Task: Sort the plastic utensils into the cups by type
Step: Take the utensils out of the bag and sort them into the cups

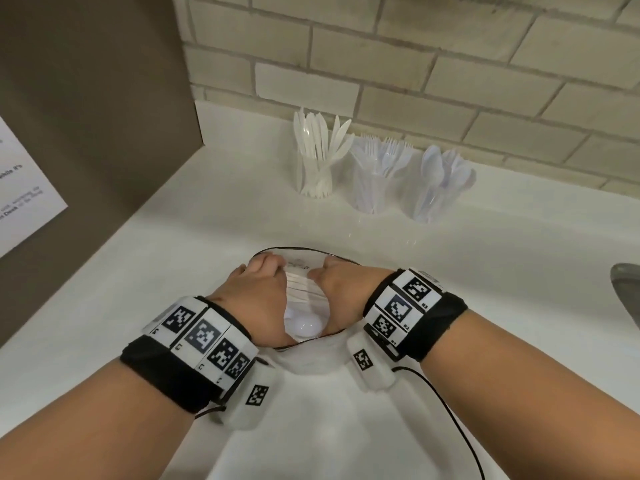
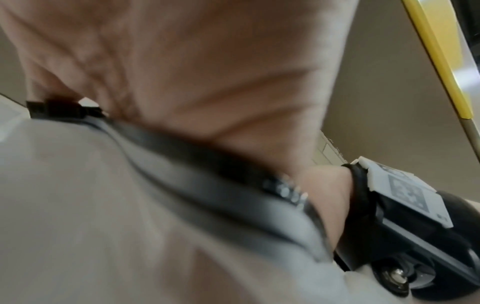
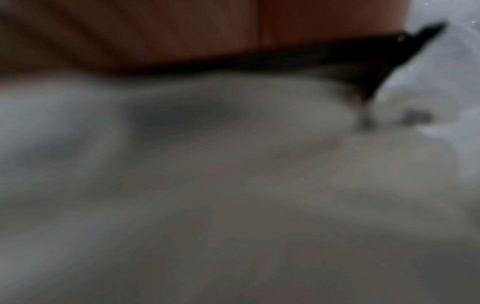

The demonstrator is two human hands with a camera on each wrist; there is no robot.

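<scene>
A white pouch (image 1: pixel 311 393) with a black zip rim lies open on the counter in the head view. Inside it are white utensil handles (image 1: pixel 304 289) and a spoon bowl (image 1: pixel 306 327). My left hand (image 1: pixel 256 292) reaches into the opening from the left, fingers curled over the far rim. In the left wrist view the zip rim (image 2: pixel 182 150) runs under its palm. My right hand (image 1: pixel 343 282) is in the opening from the right, its fingertips hidden. Three clear cups stand at the back, one each with knives (image 1: pixel 317 174), forks (image 1: pixel 375 188) and spoons (image 1: pixel 436 195).
The pale counter (image 1: pixel 173 237) ends at a brick wall (image 1: pixel 450 64) behind the cups. A brown panel with a paper notice (image 1: pixel 24 188) stands at the left. A metal sink edge (image 1: pixel 627 292) shows at the right. A black cable (image 1: pixel 450 410) trails from my right wrist.
</scene>
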